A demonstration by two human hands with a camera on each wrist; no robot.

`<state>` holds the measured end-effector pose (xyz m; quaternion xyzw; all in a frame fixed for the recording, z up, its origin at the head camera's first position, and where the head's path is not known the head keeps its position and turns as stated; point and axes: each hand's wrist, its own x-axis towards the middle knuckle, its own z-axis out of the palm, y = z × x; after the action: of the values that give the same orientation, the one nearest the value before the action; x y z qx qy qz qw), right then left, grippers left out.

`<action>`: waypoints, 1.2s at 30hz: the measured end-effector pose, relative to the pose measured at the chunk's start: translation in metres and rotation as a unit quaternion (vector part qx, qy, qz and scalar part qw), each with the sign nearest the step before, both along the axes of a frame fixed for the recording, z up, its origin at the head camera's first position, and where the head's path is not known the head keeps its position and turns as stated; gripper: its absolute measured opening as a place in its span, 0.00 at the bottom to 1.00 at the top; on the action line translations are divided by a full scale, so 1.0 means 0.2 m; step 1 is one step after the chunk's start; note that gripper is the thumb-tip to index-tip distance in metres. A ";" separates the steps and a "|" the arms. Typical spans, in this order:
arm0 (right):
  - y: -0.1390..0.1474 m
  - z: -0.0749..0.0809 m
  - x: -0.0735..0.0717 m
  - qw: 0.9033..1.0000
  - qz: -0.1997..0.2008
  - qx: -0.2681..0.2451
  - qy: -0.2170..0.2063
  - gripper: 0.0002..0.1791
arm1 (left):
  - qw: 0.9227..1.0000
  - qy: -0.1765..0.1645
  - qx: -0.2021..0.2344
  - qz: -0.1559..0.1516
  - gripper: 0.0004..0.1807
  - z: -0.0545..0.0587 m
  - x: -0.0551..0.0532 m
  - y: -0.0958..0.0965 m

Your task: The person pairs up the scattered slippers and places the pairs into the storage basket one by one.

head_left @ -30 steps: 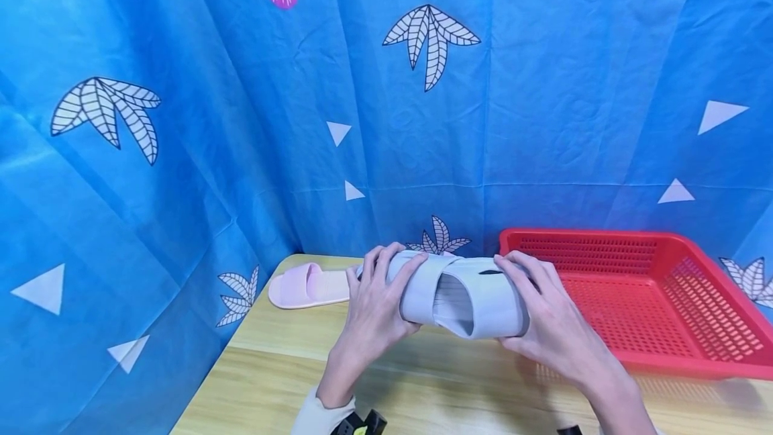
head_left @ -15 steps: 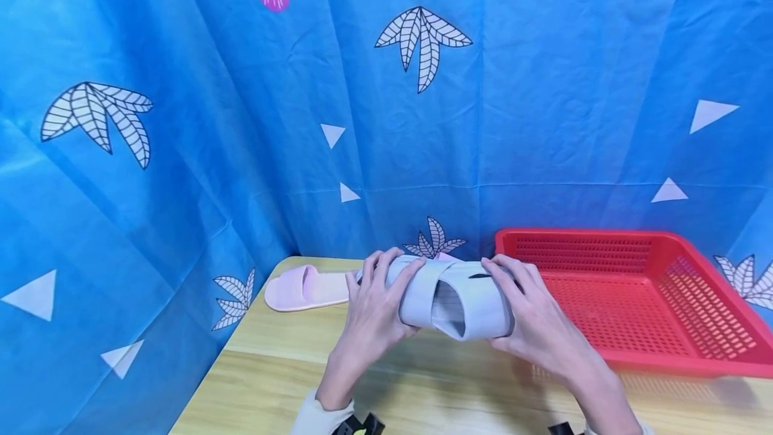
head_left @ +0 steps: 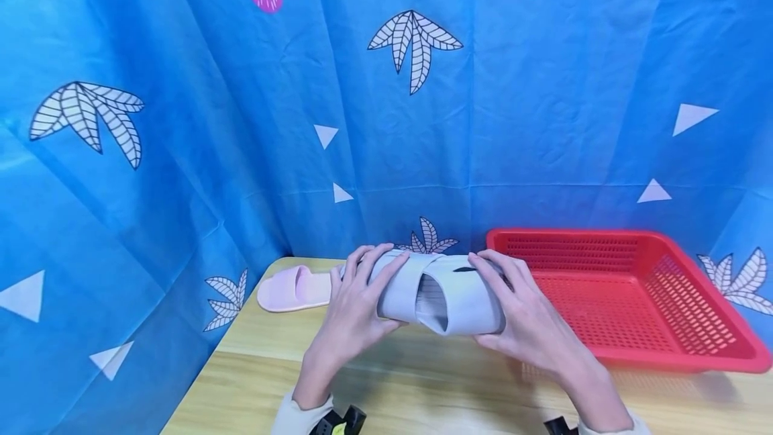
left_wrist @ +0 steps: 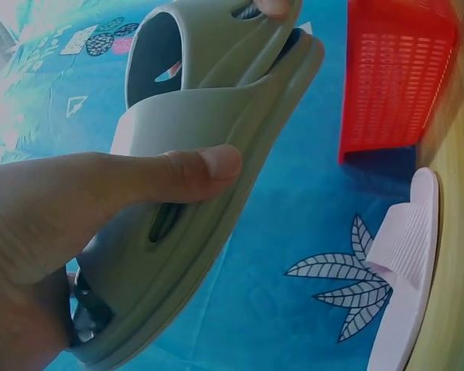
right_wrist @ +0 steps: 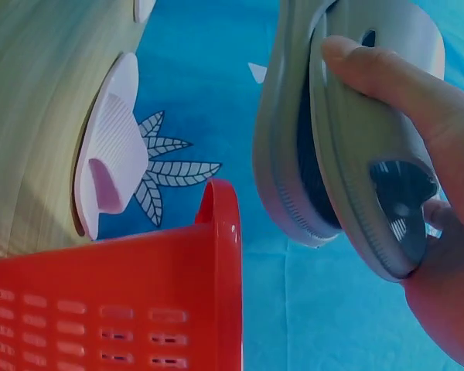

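Note:
Above the table, both hands hold a pair of light grey slippers fitted together, one strap overlapping the other. In the head view, my left hand (head_left: 353,311) grips the left slipper (head_left: 398,291), and my right hand (head_left: 531,321) grips the right slipper (head_left: 474,297). The left thumb (left_wrist: 205,166) presses across a strap in the left wrist view. In the right wrist view, the right-hand fingers curl round the end of the grey slipper (right_wrist: 356,154), and its sole lies against the other slipper's sole (right_wrist: 282,170). Palms hide parts of both ends.
A pink slipper (head_left: 292,288) lies on the wooden table (head_left: 266,371) at the left. Another pink slipper (right_wrist: 112,158), beside the basket, shows in the right wrist view. The red plastic basket (head_left: 628,354) stands at the right. A blue patterned curtain (head_left: 531,99) hangs behind.
The head view has shifted slightly, so the scene slides left. My right hand has come a little nearer the left, bringing the slippers closer together. Both hands keep their grip.

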<state>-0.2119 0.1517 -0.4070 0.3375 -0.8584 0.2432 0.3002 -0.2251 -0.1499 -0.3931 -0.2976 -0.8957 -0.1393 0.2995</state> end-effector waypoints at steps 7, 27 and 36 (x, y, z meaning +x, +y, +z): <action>0.04 0.00 0.03 1.000 -0.012 0.004 -0.009 0.65 | 1.000 0.000 0.015 0.011 0.61 -0.02 -0.01 -0.01; 0.32 -0.07 0.19 0.998 -0.058 -0.031 0.004 0.35 | 0.999 -0.002 0.033 0.038 0.62 -0.03 -0.04 -0.04; 0.42 -0.14 0.22 0.996 -0.087 -0.020 0.016 0.31 | 0.998 -0.008 0.042 0.038 0.62 -0.03 -0.05 -0.04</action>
<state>-0.1675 0.2355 -0.4353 0.2594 -0.8745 0.2274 0.3410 -0.2350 -0.1587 -0.3984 -0.2491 -0.9022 -0.1676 0.3097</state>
